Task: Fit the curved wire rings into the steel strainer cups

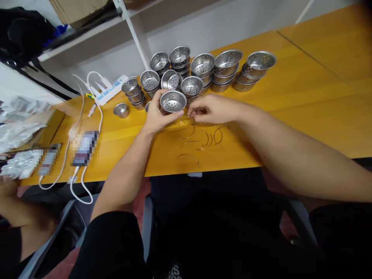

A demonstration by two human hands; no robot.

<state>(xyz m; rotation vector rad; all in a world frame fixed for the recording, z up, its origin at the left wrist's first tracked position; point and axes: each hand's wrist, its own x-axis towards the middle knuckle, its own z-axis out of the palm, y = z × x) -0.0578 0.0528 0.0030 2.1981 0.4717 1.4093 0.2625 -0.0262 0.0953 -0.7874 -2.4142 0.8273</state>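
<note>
My left hand (pixel 157 114) is wrapped round a perforated metal cup (pixel 173 102), thumb along its near side, the open top facing up. Close to the cup's right side is my right hand (pixel 207 109), its fingers curled and pinched together; whatever they hold, if anything, is too small to make out. Several thin curved metal wires (pixel 205 140) lie scattered on the table just below both hands. Behind the hands stand stacks of similar perforated cups (pixel 202 65), and one small cup (pixel 121 111) sits alone left of my left hand.
A white power strip (pixel 112 90) with plugged cables lies at the left rear of the wooden table (pixel 308 108). Two phones, one a dark phone (pixel 85 148), lie on the left with cables. Clear plastic bags (pixel 21 133) and another person's arm (pixel 26 209) are further left.
</note>
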